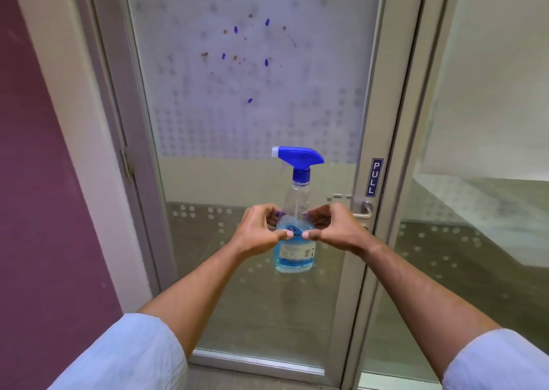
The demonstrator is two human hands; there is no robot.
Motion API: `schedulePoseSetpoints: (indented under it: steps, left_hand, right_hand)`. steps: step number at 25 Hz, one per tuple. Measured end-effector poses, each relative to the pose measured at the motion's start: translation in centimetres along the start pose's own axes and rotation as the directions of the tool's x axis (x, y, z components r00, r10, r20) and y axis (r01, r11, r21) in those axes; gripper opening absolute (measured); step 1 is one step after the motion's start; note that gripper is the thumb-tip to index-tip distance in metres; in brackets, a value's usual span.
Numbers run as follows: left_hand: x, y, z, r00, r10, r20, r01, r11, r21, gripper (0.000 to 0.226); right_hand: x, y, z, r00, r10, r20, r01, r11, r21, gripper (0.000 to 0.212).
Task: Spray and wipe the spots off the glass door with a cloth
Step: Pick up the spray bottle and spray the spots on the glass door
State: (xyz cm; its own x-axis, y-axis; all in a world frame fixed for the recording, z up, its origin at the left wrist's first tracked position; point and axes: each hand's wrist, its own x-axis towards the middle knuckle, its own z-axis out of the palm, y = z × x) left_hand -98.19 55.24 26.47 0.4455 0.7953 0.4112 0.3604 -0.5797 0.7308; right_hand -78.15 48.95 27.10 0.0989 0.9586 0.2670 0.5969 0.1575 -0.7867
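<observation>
A clear spray bottle (295, 253) with blue liquid and a blue trigger head (298, 156) is held upright in front of the glass door (208, 158). My left hand (260, 232) grips its body from the left and my right hand (334, 229) grips it from the right, thumbs nearly meeting across the label. The nozzle points left. Blue and brown spots (246, 51) are scattered on the frosted upper glass, above the bottle. No cloth is in view.
The door's metal frame (383, 122) carries a "PULL" sign (373, 177) and a lever handle (361, 208) just right of my right hand. A purple wall (38, 181) stands at the left. A fixed glass panel (475, 152) is to the right.
</observation>
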Motion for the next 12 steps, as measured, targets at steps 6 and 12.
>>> schedulePoseSetpoints:
  steps: [6, 12]
  left_hand:
    - [4.3, -3.6, -3.3, 0.997, 0.010, -0.074, -0.007, 0.999, 0.040, 0.028]
    - [10.0, -5.1, -4.7, 0.998, 0.012, -0.065, -0.009, 0.999, 0.042, 0.031]
  right_hand:
    - [6.9, -2.2, 2.7, 0.996, -0.081, 0.049, 0.072, 0.985, 0.158, 0.045]
    - [15.5, -6.3, 2.6, 0.979, -0.204, -0.007, 0.186, 0.876, 0.446, 0.028]
